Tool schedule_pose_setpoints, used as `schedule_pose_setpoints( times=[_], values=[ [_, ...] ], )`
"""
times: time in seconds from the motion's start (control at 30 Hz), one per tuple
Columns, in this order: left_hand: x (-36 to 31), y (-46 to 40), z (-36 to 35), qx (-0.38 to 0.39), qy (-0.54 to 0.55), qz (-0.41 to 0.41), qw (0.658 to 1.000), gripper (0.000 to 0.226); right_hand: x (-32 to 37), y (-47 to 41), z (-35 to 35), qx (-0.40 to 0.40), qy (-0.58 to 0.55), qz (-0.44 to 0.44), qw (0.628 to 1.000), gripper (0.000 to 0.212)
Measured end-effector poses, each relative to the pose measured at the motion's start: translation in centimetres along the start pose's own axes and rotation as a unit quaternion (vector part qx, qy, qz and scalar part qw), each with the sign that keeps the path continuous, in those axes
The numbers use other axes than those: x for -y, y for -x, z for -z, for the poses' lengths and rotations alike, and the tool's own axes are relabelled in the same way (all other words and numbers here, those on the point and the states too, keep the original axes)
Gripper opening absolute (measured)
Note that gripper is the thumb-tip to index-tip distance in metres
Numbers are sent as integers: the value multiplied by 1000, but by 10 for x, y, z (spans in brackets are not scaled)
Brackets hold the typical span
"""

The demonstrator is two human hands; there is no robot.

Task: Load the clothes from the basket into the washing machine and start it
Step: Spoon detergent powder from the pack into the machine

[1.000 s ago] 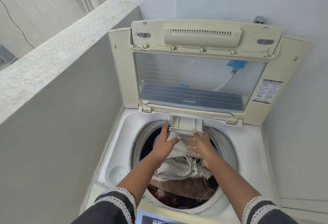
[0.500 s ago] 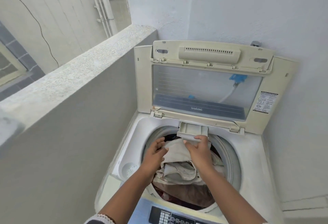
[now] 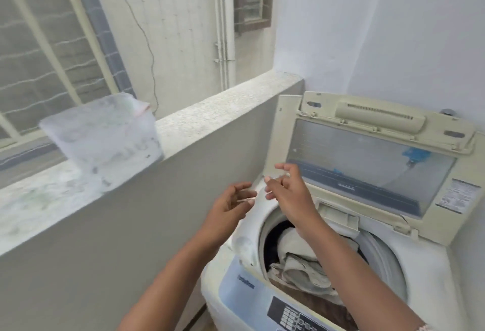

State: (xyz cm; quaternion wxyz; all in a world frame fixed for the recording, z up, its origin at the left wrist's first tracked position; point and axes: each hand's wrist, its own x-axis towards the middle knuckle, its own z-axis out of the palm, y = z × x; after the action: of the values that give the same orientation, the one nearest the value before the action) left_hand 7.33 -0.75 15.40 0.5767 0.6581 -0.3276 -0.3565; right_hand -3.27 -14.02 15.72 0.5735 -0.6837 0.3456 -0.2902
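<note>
Clothes (image 3: 301, 259) already fill the washer (image 3: 420, 278) drum at lower right, lid (image 3: 367, 157) up, while left hand (image 3: 228, 212) and right hand (image 3: 288, 191) hover empty with loosely curled fingers at center; closing and starting remain.

Your hands have come up out of the washing machine (image 3: 409, 265): a second ago both were pressing on the pale clothes (image 3: 296, 262) in the drum, and now they hang in the air above its left rim, holding nothing. Your left hand (image 3: 227, 212) is out past the machine's left edge, fingers loosely curled; your right hand (image 3: 287, 191) is just beside it, in front of the raised lid (image 3: 367, 157). Your head has turned left, so a frosted plastic tub (image 3: 105, 133) on the ledge (image 3: 210, 110) has come into view.
</note>
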Motion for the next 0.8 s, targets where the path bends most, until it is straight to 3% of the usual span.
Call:
schedule_pose_setpoints(
  times=[0.13, 0.27, 0.4, 0.57, 0.67, 0.8],
  values=[
    [-40, 38, 37, 6, -44, -100, 994, 36, 66, 10, -39, 52, -6, 85, 995, 27],
    [-79, 67, 80, -39, -144, -200, 969, 45, 123, 20, -73, 88, -10, 151, 985, 20],
    [-107, 86, 134, -158, -302, -309, 888, 48, 154, 18, -107, 95, 30, 200, 975, 14],
    [-99, 85, 202, -291, -381, -303, 823, 48, 174, -2, -152, 70, 143, 244, 957, 27],
    [-81, 71, 233, -320, -386, -241, 831, 79, 179, -14, -174, 78, 240, 229, 940, 43],
    [-63, 59, 256, -307, -302, -187, 883, 125, 190, -26, -195, 81, 330, 204, 918, 51]
  ],
)
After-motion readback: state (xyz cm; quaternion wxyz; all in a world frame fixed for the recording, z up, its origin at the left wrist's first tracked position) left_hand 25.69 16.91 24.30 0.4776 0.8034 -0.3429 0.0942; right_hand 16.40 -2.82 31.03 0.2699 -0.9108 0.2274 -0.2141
